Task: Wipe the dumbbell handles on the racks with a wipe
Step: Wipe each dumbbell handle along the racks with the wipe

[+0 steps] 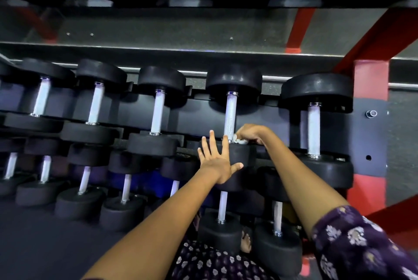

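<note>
Right hand (251,132) pinches a wipe (240,140) against a rack (368,89) dumbbell handle (231,114); left hand (218,162) spread flat.

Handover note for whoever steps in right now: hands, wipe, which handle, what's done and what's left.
Right hand: grips the crumpled white wipe against the near end of the knurled metal handle of the fourth black dumbbell from the left on the middle rack row.
Left hand: open, fingers spread, flat against that dumbbell's near black rubber head.
Done: cannot tell from this view which handles are already wiped.
Left: finish this handle; the rightmost dumbbell's handle beside the red steel rack frame looks like the next one, then the lower row.
</note>
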